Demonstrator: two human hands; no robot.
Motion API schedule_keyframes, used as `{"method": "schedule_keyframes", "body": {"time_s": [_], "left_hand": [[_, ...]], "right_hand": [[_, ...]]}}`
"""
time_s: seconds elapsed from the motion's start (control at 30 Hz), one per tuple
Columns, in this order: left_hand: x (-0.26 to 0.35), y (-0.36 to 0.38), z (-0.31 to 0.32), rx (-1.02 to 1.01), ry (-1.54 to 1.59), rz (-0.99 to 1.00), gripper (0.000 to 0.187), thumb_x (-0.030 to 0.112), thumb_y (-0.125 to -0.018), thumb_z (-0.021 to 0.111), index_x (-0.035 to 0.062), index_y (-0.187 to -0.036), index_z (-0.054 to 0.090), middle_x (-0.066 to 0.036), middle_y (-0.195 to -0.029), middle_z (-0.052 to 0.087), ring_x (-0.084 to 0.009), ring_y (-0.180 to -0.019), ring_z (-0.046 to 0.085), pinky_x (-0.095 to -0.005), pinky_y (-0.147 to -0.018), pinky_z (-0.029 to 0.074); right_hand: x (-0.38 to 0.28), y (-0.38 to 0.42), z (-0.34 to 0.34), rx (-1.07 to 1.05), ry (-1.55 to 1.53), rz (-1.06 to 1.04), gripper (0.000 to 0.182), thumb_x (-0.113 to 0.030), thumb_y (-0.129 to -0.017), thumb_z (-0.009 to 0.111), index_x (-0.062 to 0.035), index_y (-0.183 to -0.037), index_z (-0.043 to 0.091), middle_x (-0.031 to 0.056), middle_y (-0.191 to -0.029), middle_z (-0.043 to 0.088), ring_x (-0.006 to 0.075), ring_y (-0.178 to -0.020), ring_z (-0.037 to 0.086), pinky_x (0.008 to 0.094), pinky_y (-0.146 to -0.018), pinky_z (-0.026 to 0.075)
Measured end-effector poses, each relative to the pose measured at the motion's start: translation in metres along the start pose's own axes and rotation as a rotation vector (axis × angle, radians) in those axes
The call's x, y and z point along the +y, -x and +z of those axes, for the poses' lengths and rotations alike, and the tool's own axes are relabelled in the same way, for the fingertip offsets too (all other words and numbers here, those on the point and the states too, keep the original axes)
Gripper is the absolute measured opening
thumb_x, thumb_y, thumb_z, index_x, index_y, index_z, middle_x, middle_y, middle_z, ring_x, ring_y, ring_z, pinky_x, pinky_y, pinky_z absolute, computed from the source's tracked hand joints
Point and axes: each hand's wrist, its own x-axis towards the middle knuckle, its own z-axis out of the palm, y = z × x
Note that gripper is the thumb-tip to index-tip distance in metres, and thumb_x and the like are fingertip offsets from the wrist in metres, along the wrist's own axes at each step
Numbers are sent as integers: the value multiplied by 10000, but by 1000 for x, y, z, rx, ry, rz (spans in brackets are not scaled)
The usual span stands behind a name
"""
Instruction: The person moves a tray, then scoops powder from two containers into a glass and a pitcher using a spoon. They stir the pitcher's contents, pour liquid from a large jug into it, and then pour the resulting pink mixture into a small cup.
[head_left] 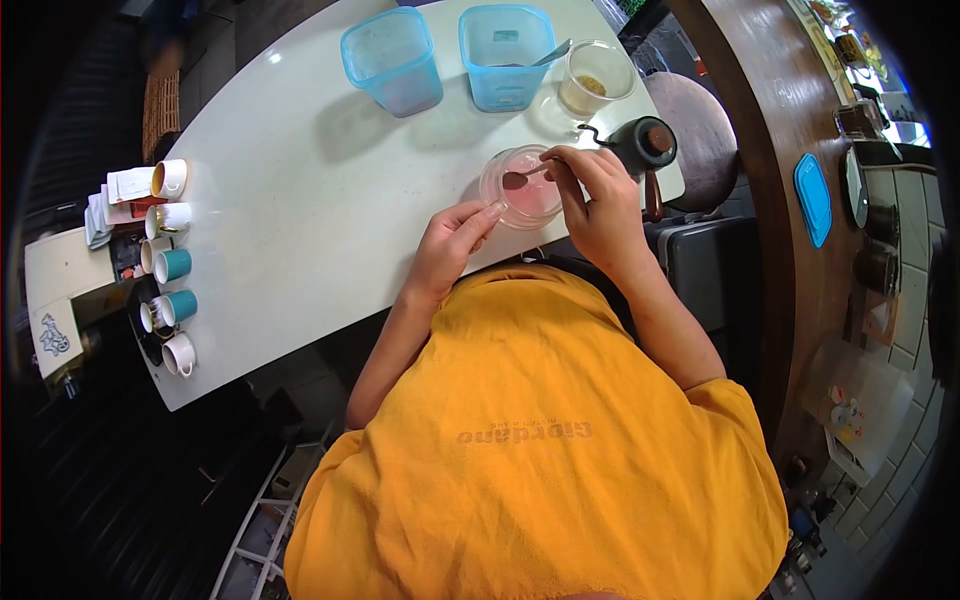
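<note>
A clear cup (548,215) with pink contents stands near the front edge of the white table. My left hand (452,243) is closed, thumb and fingers pinching the cup's near left side. Over the cup, my right hand (603,205) grips a small spoon (516,180) by its handle; the spoon's bowl is inside the rim, above the pink contents. Just right of my right hand is a black kettle (640,146) with a thin curved spout and a brown lid knob.
Two blue plastic tubs (395,75) stand at the table's back, the right one with a spoon in it. Beside them is a clear container (603,70) with greenish-brown contents. Several mugs (176,265) line the left edge. A blue lid (813,200) lies on the wooden counter.
</note>
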Motion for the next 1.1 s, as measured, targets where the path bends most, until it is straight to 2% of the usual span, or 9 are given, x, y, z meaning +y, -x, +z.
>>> {"method": "schedule_keyframes", "body": {"time_s": [0.07, 0.27, 0.6, 0.87, 1.0, 1.1], "left_hand": [[0, -1, 0, -4, 5, -3, 206, 190, -914, 551, 60, -755, 571, 50, -647, 451, -36, -586, 382, -196, -533, 285], [1, -1, 3, -10, -5, -10, 204, 185, -916, 545, 59, -757, 567, 49, -651, 450, -37, -584, 380, -197, -534, 289], [-2, 2, 3, -5, 9, -11, 200, 179, -916, 541, 53, -763, 564, 46, -650, 445, -41, -586, 379, -199, -539, 294], [1, 6, 5, -28, 11, -4, 221, 185, -923, 530, 57, -743, 545, 42, -643, 437, -48, -588, 376, -204, -549, 299], [0, 6, 5, -28, 6, -14, 221, 184, -926, 523, 56, -746, 542, 39, -643, 440, -48, -591, 377, -204, -550, 300], [1, 7, 6, -18, 8, -10, 224, 185, -927, 521, 55, -746, 542, 39, -644, 442, -48, -591, 378, -203, -551, 298]], "right_hand": [[-1, -2, 0, 13, 71, -43, 129, -10, -817, 610, -26, -941, 638, 76, -799, 661, 239, -730, 590, 315, -658, 459], [-3, -4, -4, 24, 160, -115, 135, -14, -819, 611, -32, -949, 641, 75, -803, 663, 229, -723, 586, 316, -644, 452], [2, 1, -7, -121, -29, -23, 171, -51, -787, 625, -48, -958, 616, 92, -802, 632, 269, -748, 550, 355, -688, 455], [0, -5, -9, -35, 122, -145, 122, -47, -801, 610, -48, -921, 593, 83, -788, 611, 272, -745, 549, 363, -705, 452], [-3, -5, -7, -46, 69, -139, 109, -46, -809, 601, -48, -918, 597, 77, -799, 622, 270, -737, 546, 360, -702, 453], [-6, -6, -12, -135, 34, -169, 105, -56, -810, 602, -50, -916, 603, 78, -809, 630, 268, -732, 544, 354, -694, 453]]}}
